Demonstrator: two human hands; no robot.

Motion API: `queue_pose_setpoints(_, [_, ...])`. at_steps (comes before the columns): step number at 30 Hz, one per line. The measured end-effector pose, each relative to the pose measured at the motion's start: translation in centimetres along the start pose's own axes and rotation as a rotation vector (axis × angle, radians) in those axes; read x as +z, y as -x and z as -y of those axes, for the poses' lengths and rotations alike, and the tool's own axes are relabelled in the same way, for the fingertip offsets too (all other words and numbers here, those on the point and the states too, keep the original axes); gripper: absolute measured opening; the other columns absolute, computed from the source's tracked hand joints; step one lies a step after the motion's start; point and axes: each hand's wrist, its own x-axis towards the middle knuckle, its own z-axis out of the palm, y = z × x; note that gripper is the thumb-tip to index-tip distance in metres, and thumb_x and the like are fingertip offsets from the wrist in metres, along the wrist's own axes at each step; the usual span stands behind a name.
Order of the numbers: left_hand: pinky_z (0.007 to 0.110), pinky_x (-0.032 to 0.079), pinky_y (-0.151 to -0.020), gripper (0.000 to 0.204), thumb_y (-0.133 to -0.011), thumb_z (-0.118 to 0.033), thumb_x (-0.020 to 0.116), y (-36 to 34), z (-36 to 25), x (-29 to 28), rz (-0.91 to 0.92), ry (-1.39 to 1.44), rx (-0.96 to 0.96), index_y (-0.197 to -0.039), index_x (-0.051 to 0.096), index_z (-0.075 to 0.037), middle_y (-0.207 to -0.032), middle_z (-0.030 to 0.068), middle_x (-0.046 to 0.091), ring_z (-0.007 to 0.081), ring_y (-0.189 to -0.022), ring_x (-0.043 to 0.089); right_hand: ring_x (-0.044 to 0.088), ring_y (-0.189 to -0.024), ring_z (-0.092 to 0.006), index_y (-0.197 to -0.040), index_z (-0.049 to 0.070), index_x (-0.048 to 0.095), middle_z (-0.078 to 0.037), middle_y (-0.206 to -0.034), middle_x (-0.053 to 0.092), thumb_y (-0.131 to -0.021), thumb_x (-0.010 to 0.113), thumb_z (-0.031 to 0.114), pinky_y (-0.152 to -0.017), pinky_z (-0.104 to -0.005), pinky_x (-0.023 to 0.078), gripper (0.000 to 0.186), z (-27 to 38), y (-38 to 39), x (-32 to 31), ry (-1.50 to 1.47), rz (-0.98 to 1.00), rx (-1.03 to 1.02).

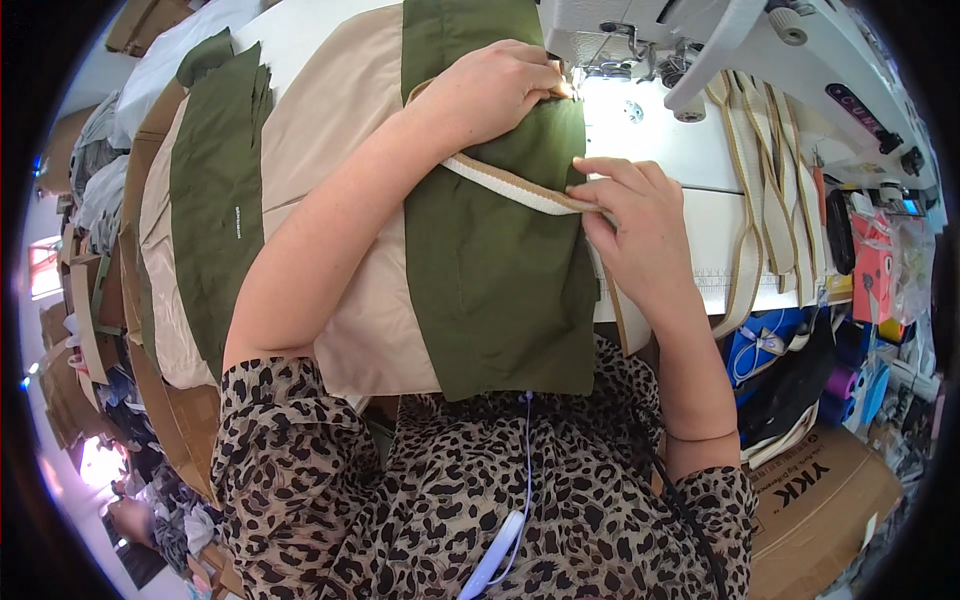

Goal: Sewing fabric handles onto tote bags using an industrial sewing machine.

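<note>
A green and beige fabric panel [500, 290] lies across the sewing machine bed and hangs over my lap. My left hand [495, 92] presses down on its green part, fingers together beside the lit needle area [572, 88]. Under those fingertips shows a bit of tan-edged webbing. A cream and tan webbing strap [515, 186] loops from beneath my left wrist across the green fabric. My right hand [635, 215] pinches this strap between thumb and fingers near the panel's right edge; more strap hangs below that hand.
The white sewing machine [740, 50] stands at the far right. Several webbing strips [765, 180] drape over the white table [700, 235]. More green and beige fabric [220, 200] is at left, by cardboard. A cardboard box [830, 500] sits lower right. A cord [528, 450] hangs before me.
</note>
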Motion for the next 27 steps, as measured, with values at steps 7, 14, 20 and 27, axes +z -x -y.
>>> queue_pose_setpoints(7, [0.039, 0.054, -0.087, 0.019, -0.090, -0.011, 0.065, 0.0, 0.4, 0.2, 0.015, -0.066, -0.027, -0.106, 0.075, -0.010, -0.100, 0.0047, 0.074, 0.0287, -0.094, 0.066, 0.059, -0.103, -0.0202, -0.093, 0.012, 0.073, 0.003, -0.116, 0.068, -0.080, 0.069, 0.011, -0.092, -0.0403, 0.041, 0.013, -0.1, -0.1, 0.3, -0.010, -0.027, 0.039])
queue_pose_setpoints(14, [0.038, 0.054, -0.091, 0.021, -0.092, -0.010, 0.063, -0.3, -0.4, -0.7, 0.067, -0.029, -0.041, -0.110, 0.075, -0.011, -0.107, 0.0078, 0.073, 0.0289, -0.102, 0.067, 0.059, -0.104, -0.0216, -0.092, 0.011, 0.073, 0.003, -0.117, 0.068, -0.081, 0.068, 0.010, -0.093, -0.0406, 0.042, 0.013, -0.4, 0.1, 0.4, -0.036, -0.019, 0.022])
queue_pose_setpoints(20, [0.040, 0.040, -0.113, 0.036, -0.098, -0.013, 0.059, 2.8, -3.4, -3.5, -0.182, 0.019, -0.293, -0.133, 0.061, -0.006, -0.137, 0.0130, 0.061, 0.0309, -0.132, 0.053, 0.059, -0.110, -0.0256, -0.103, 0.009, 0.073, -0.003, -0.123, 0.067, -0.081, 0.069, 0.008, -0.099, -0.0413, 0.042, 0.022, -1.4, 0.9, 0.1, -0.130, -0.033, 0.005])
queue_pose_setpoints(27, [0.054, 0.017, -0.123, 0.097, -0.089, -0.046, 0.072, 15.1, -5.8, -3.5, 0.066, -0.162, -0.559, -0.159, 0.020, -0.004, -0.160, 0.0203, 0.032, 0.0361, -0.150, 0.028, 0.054, -0.107, -0.0339, -0.106, 0.006, 0.061, -0.013, -0.111, 0.058, -0.070, 0.082, 0.013, -0.092, -0.0443, 0.042, 0.042, 0.6, 6.7, -4.0, 0.027, 0.026, 0.234])
